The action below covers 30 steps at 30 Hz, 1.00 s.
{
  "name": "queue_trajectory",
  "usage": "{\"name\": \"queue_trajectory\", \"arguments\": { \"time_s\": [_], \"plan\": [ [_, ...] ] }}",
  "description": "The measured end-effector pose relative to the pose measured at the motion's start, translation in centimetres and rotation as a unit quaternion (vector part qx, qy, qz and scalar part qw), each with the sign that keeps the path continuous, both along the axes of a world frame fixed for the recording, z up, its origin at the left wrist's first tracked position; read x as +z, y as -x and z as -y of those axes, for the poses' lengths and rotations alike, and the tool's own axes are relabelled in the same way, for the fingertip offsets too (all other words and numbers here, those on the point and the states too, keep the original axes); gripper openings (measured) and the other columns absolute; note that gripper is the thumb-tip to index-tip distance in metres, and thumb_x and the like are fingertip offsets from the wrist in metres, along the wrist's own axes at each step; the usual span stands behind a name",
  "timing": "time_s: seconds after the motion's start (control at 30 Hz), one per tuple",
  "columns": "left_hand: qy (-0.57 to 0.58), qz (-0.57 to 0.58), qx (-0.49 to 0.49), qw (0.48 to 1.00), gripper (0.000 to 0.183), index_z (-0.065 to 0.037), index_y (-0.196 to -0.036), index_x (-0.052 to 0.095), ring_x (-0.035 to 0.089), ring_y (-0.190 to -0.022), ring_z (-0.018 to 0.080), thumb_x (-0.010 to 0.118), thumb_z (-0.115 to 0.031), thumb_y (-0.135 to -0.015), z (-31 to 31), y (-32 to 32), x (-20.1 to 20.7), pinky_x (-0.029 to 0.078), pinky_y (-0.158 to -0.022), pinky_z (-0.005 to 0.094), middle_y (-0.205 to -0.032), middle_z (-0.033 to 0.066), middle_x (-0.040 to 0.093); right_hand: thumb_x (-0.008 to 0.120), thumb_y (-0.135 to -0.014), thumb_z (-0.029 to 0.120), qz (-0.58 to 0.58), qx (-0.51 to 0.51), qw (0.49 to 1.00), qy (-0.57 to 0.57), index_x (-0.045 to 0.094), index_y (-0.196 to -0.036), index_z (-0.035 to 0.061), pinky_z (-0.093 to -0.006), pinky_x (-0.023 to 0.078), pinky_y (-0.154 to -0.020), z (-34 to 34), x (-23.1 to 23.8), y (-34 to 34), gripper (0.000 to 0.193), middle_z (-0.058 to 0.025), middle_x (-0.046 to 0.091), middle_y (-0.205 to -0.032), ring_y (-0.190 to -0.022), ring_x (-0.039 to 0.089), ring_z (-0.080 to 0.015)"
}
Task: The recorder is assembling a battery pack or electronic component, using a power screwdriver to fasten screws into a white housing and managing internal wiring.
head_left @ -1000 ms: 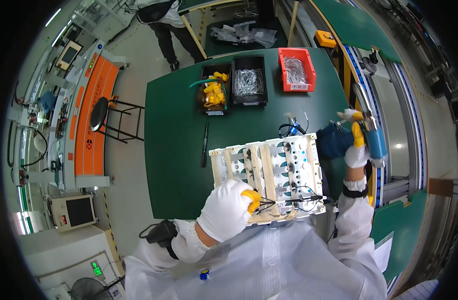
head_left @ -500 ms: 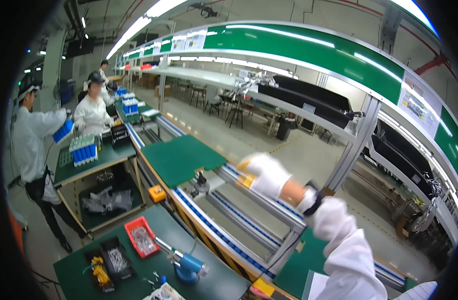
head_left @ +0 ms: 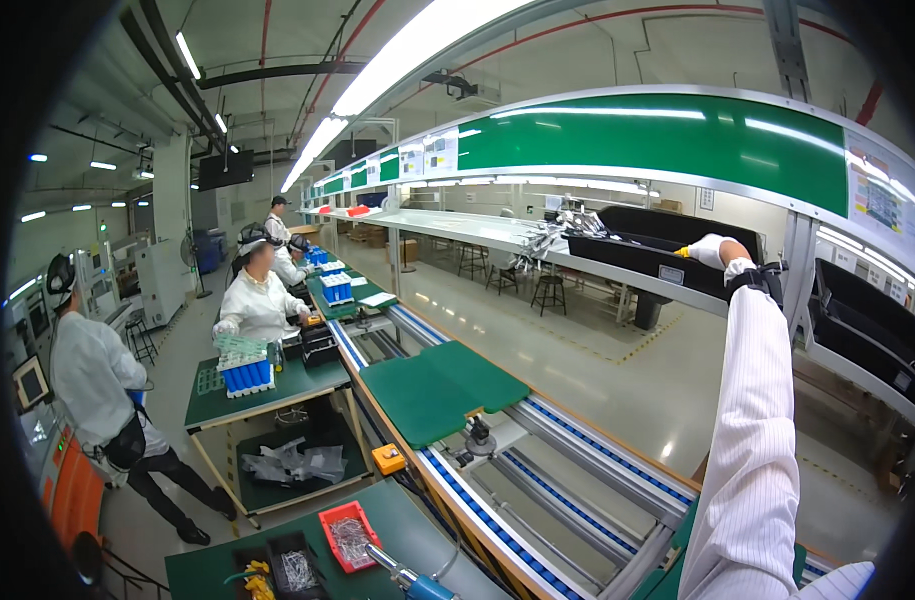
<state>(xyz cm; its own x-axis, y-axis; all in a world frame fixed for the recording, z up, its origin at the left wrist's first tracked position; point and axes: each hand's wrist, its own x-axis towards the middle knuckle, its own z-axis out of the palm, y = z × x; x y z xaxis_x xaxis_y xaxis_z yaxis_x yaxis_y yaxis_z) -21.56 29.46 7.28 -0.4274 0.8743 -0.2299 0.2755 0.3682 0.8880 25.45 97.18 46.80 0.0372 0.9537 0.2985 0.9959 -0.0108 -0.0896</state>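
**A:** Head view first, since it's the only one you've got. Your right hand (head_left: pixel 712 250) in its white glove with yellow fingertips is stretched way up to the far right, sitting at the front lip of the long black plastic bin (head_left: pixel 645 240) on the raised shelf. Your white striped sleeve (head_left: pixel 752 440) runs from the bottom edge straight up to it, with a dark strap around the wrist.

**B:** Is that hand clamped on anything?

**A:** Honestly can't tell. The fingers curl over the bin's edge and the rest is hidden, so whether you're gripping something or just resting there doesn't show. The bin itself sits on the shelf under the green overhead panel (head_left: pixel 667 140), with a tangle of silvery metal parts (head_left: pixel 552 235) heaped at its left end.

**B:** And your left hand?

**A:** Not in the picture at all.

**B:** What's below you?

**A:** The conveyor line with blue-edged rails (head_left: pixel 537 500) runs from near right to far left. A green mat (head_left: pixel 442 390) lies across it, and a small orange box (head_left: pixel 388 459) sits on the near rail. At the bottom edge there's your green bench (head_left: pixel 397 520) with a red plastic tray of small metal bits (head_left: pixel 349 535), black trays (head_left: pixel 287 570) beside it, and a blue-handled power screwdriver (head_left: pixel 412 578) poking up.

**B:** Anyone else around?

**A:** A person in white (head_left: pixel 257 305) sits at the next green table (head_left: pixel 267 390) to the left with a rack of blue cylinders (head_left: pixel 247 375); another person (head_left: pixel 92 385) stands further left, well apart from you.
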Motion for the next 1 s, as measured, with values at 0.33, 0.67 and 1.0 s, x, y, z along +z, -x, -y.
{"name": "queue_trajectory", "arguments": {
  "time_s": [0.33, 0.67, 1.0],
  "plan": [
    [-0.181, -0.159, 0.039, 0.970, 0.021, -0.001, -0.106, 0.071, 0.068, -0.092, 0.0190, 0.074, -0.004, -0.086, -4.7, -5.9, 3.8, 0.053, -0.082, 0.0307, -0.098, 0.0092, 0.073, 0.061, -0.089, 0.047, 0.047, -0.004, 0.999, 0.005, 0.072, -0.120, 0.0086, -0.0423, 0.052, -0.087, -4.3, 0.1, -4.0, 0.051, -0.0153, 0.071, -0.121, -0.107, 0.068, -0.0351],
    [-0.247, -0.182, 0.061, 0.950, 0.029, -0.001, -0.111, 0.070, 0.069, -0.092, 0.0254, 0.074, 0.000, -0.082, -4.7, -7.5, 3.0, 0.055, -0.084, 0.0333, -0.101, 0.0106, 0.073, 0.060, -0.093, 0.025, -0.252, 0.017, 0.855, -0.454, 0.063, -0.113, 0.0041, -0.0488, 0.053, -0.086, -3.9, 0.2, -3.0, 0.029, -0.0247, 0.070, -0.105, -0.099, 0.067, -0.0447],
    [-0.279, -0.054, 0.123, 0.951, 0.023, 0.000, -0.110, 0.070, 0.067, -0.090, 0.0172, 0.074, -0.008, -0.089, -1.3, -5.8, 1.6, 0.054, -0.083, 0.0291, -0.101, 0.0081, 0.072, 0.068, -0.089, 0.026, 0.173, 0.173, 0.796, -0.553, 0.068, -0.091, 0.0147, -0.0438, 0.053, -0.063, 2.8, -2.5, 1.8, 0.012, -0.0098, 0.066, -0.079, -0.070, 0.066, -0.0302]
  ]
}}
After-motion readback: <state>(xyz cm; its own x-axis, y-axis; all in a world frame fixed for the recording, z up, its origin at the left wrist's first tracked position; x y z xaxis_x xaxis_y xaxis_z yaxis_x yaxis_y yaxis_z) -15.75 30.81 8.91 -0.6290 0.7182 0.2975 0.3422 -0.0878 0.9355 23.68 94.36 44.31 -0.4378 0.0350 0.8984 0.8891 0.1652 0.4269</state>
